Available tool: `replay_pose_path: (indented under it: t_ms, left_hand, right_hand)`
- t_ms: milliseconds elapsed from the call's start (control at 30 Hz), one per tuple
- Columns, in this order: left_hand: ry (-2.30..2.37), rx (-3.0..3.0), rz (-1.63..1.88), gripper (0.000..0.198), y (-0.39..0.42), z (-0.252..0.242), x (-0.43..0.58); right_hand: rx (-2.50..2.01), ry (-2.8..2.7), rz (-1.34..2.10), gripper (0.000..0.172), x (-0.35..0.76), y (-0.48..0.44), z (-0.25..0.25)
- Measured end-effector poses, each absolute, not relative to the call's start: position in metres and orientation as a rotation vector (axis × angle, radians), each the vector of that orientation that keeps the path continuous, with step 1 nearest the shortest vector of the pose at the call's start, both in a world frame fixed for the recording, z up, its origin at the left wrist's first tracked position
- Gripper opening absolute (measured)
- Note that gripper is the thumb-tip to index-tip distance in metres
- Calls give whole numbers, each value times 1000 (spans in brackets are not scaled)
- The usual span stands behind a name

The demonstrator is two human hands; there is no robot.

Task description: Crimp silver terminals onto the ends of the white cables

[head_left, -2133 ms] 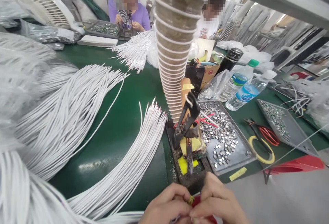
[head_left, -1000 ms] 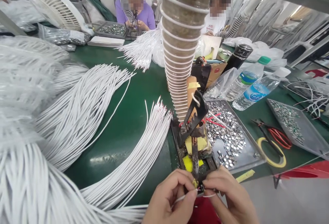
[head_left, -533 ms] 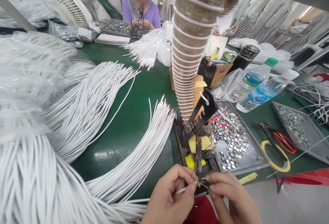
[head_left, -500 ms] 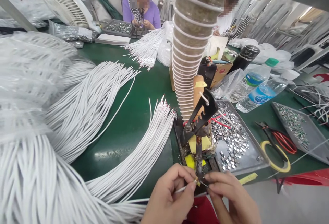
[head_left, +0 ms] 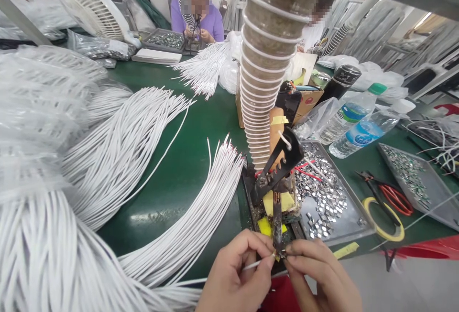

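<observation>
My left hand [head_left: 239,271] is closed in a pinch on a white cable [head_left: 251,265], close to its end. Facing it, my right hand [head_left: 322,269] pinches a small metallic piece [head_left: 282,254]; its exact kind is too small to make out. Both sets of fingertips nearly meet just below the tip of a soldering iron [head_left: 277,219], which points down from a black bracket [head_left: 279,166]. The cable end and the small piece are at the iron's tip, partly covered by my fingers. Yellow sponge pieces [head_left: 265,226] lie beside the iron.
Bundles of white cables [head_left: 193,221] spread over the green table [head_left: 161,192] at left. A ribbed hose [head_left: 267,63] hangs in the middle. Right of the iron are a tray [head_left: 344,226] of small metal parts, pliers [head_left: 380,197], tape [head_left: 369,207] and bottles [head_left: 362,133]. Two people sit opposite.
My right fingertips have moved slightly left, closer to my left hand and the iron's tip. The thin silvery piece between the hands now shows less. The cable remains in my left hand.
</observation>
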State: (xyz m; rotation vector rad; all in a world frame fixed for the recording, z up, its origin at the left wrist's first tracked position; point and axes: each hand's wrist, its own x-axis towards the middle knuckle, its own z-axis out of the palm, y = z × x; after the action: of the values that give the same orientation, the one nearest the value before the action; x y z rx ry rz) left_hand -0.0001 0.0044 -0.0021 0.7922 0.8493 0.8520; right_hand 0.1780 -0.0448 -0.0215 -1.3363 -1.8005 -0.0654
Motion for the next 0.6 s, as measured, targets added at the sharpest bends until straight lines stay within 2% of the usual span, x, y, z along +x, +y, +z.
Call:
replay_pose_path:
  t_ms: [100,467,600]
  left_hand:
    - [887,848,862,16,4,3,0]
    - [902,785,794,20,3,-3,2]
    - [892,738,790,23,5,-7,4]
  right_hand:
    - [-1365,-1752,-107,21,172,-43,-21]
    - [-1363,-1682,144,21,188,-50,-22]
    - [-1315,-1826,57,24,188,-50,-27]
